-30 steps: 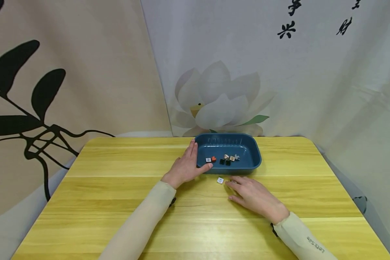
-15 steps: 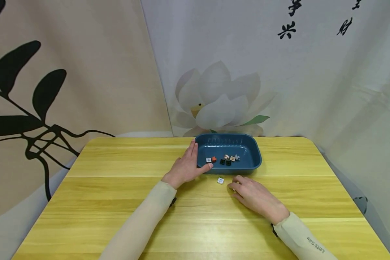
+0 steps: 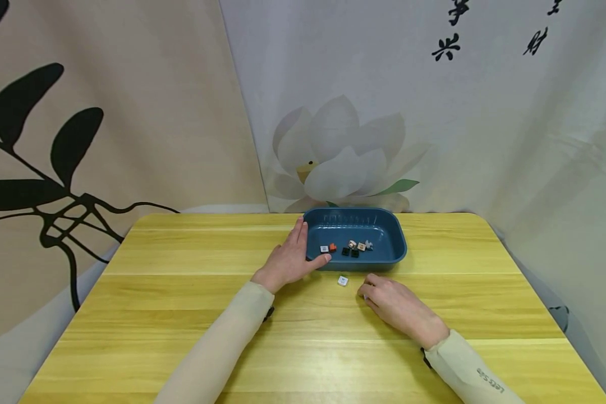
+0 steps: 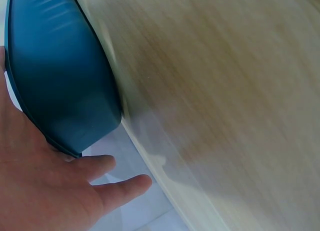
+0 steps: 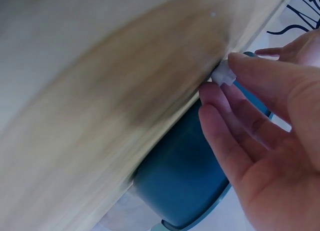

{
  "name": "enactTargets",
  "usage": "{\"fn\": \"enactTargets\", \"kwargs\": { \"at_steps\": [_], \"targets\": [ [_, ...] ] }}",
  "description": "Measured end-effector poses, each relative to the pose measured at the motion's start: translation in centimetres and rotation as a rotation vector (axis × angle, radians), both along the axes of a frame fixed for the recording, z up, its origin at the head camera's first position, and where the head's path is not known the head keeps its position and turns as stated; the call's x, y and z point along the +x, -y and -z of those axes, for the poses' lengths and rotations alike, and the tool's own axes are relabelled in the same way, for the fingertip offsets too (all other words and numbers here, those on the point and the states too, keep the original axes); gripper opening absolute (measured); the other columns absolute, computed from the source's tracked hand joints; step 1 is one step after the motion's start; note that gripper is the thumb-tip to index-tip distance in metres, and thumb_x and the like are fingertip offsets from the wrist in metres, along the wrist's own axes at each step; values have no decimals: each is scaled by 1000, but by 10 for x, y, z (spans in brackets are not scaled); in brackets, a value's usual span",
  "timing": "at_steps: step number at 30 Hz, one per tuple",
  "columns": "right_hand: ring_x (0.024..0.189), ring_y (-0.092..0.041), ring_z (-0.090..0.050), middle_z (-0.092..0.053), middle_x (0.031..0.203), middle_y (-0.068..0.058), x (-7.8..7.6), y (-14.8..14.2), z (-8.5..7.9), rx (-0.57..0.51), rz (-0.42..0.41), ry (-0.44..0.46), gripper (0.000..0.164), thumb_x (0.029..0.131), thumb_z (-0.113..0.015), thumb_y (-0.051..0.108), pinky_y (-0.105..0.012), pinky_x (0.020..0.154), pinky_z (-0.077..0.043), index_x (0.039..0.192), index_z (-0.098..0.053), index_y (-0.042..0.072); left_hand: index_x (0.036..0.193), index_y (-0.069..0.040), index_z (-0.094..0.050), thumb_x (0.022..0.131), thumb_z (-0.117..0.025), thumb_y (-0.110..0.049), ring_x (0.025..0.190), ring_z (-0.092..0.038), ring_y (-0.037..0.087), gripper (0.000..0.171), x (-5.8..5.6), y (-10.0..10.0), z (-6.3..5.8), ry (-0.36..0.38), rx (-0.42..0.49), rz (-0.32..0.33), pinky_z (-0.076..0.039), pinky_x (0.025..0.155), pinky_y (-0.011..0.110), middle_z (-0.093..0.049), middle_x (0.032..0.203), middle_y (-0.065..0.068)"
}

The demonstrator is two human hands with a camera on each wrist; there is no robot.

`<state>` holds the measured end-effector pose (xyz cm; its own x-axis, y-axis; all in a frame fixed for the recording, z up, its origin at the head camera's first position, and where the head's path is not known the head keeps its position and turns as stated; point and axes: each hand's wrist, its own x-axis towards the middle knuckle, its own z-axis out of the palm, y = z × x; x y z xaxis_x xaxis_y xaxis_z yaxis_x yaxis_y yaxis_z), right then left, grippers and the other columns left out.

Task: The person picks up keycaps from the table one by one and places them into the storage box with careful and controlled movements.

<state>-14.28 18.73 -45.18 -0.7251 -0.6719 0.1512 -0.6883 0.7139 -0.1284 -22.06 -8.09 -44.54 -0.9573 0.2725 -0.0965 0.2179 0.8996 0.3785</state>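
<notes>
In the head view my left hand (image 3: 289, 261) rests against the left end of a blue tray (image 3: 356, 223), its fingers extended along the rim and its thumb at the front edge. The left wrist view shows two straight fingers sticking out past the tray's corner. My right hand (image 3: 396, 303) is low over the table in front of the tray. Its thumb and fingertips pinch a small white keycap (image 5: 223, 74), clearest in the right wrist view. To the left of that hand, another white keycap (image 3: 343, 281) lies on the table.
Inside the tray sit several small pieces: a white-topped one (image 3: 324, 249), an orange one (image 3: 333, 247), black ones (image 3: 354, 253), a beige one (image 3: 361, 246) and a grey one (image 3: 368, 245). The wooden table (image 3: 192, 320) ends at a printed curtain (image 3: 182, 112) behind.
My right hand has drawn slightly right, and its fingers have closed together on the small keycap beneath them. The left hand and tray have stayed put.
</notes>
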Motion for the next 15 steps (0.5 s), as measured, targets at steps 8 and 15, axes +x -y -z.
{"fn": "enactTargets", "kwargs": {
  "at_steps": [8, 15],
  "targets": [
    [81, -13, -63, -60, 93, 1, 0, -1, -1, -10, 0, 1, 11, 94, -74, 3, -31, 71, -57, 98, -75, 13, 166, -5, -4, 92, -50, -79, 158, -17, 30, 114, 0, 0, 0, 1, 3, 5, -33, 115, 64, 9, 174, 6],
    [82, -12, -63, -62, 95, 1, 1, -2, -1, -19, 10, 13, 11, 95, -73, 3, -31, 72, -57, 99, -75, 13, 166, -5, -5, 92, -49, -80, 158, -17, 30, 115, 0, 0, 0, -2, -1, 5, -33, 115, 64, 9, 174, 6]
  ]
}}
